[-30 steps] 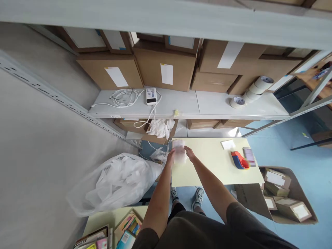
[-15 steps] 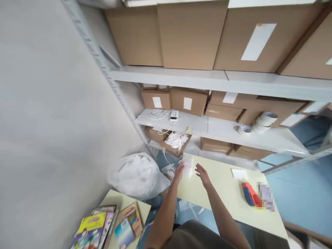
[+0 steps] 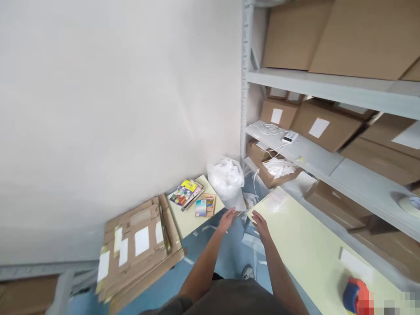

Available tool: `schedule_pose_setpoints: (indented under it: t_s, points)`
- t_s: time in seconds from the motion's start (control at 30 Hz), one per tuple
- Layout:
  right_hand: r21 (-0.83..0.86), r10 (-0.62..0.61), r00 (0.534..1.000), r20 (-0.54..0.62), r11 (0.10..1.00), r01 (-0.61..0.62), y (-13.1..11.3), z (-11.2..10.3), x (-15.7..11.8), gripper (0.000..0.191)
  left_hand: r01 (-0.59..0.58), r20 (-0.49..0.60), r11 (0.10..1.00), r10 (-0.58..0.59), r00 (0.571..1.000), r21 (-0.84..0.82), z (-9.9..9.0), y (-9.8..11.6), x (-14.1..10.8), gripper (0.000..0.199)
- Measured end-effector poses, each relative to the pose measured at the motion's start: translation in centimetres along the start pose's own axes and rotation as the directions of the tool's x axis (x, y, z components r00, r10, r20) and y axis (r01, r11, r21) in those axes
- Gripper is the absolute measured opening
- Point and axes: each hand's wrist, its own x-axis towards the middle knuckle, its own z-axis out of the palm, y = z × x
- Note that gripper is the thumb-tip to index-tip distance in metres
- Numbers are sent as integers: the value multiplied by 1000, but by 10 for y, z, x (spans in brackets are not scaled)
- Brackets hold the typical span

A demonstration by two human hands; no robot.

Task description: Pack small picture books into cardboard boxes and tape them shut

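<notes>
My left hand [image 3: 226, 219] hangs in the air over the floor gap between two pale yellow tables, fingers stretched out and nothing in it. Across from it, my right hand [image 3: 260, 223] hovers by the corner of the right-hand table [image 3: 305, 245], also empty with its fingers apart. On the smaller left table [image 3: 183, 222] lie a stack of colourful books [image 3: 187, 193] and a blue-and-white booklet [image 3: 201, 208] on an orange one [image 3: 210, 204]. A clear plastic sheet or bag [image 3: 275, 199] rests on the right table's far corner.
A white bag of scraps [image 3: 226, 177] stands against the wall between the tables. Flattened cardboard [image 3: 141, 249] is piled at left. Grey shelving [image 3: 328, 89] with cardboard boxes [image 3: 334, 127] rises at right. A red-and-blue tape dispenser [image 3: 356, 295] sits on the right table.
My view has swung left, bringing the cardboard pile and the whole left table into sight. Both hands, still open and empty, now hang over the gap rather than the right table.
</notes>
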Motion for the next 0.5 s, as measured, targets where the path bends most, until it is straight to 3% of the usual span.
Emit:
schedule_pose_setpoints:
  t_s: [0.23, 0.5]
  points:
    - [-129, 8, 970, 243, 991, 24, 14, 124, -28, 72, 44, -227, 995, -63, 972, -88, -122, -17, -54, 57]
    - [-272, 23, 916, 400, 957, 95, 86, 294, -86, 70, 43, -375, 988, -96, 922, -146, -302, -79, -119, 64]
